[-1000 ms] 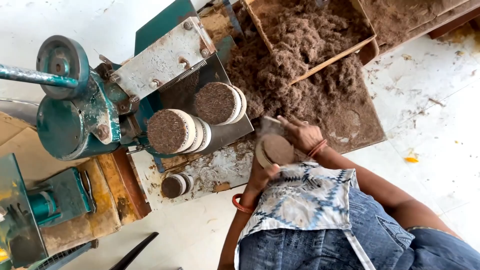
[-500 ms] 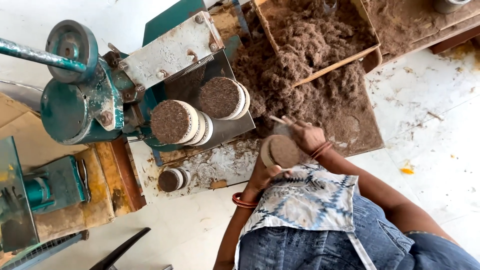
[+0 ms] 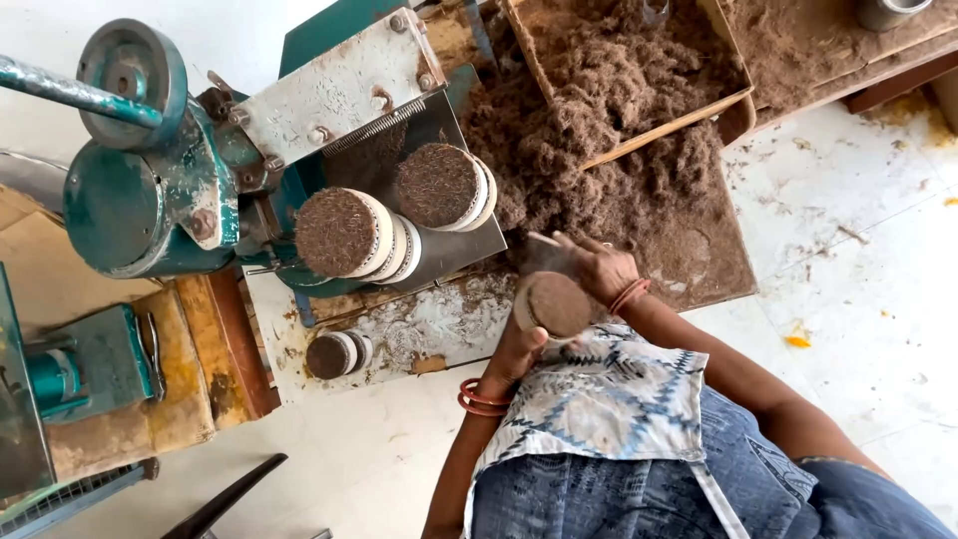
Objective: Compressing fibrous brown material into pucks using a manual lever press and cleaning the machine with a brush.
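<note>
Closest in, the person's lap shows a blue-and-white patterned cloth (image 3: pixel 609 399) spread over denim, and both forearms rise from it toward the work. The left hand (image 3: pixel 519 349), with red bangles at its wrist, is cupped under a round brown fibre disc (image 3: pixel 555 303) and grips it from below, the thumb lying against the disc's rim. The right hand (image 3: pixel 599 268), also bangled in red, is clenched over the disc's far edge and pinches a thin pale stick (image 3: pixel 544 240) that pokes out to the left; so the disc sits between the two hands, just above the cloth. Beyond the left hand, a small stack of discs (image 3: pixel 337 353) with a dark fibre top stands on the worn, paint-flecked bench (image 3: pixel 439 324). Farther up, two taller stacks of white-rimmed discs (image 3: pixel 344 235) and (image 3: pixel 439 187) lean side by side against the teal machine (image 3: pixel 150 210), under its scratched grey metal plate (image 3: pixel 339 85); a wheel (image 3: pixel 130 65) and a long bar sit at the machine's top left. To the right of the stacks, loose brown fibre (image 3: pixel 599 150) is heaped on a board and spills out of a wooden tray (image 3: pixel 733 105) at the far edge.
</note>
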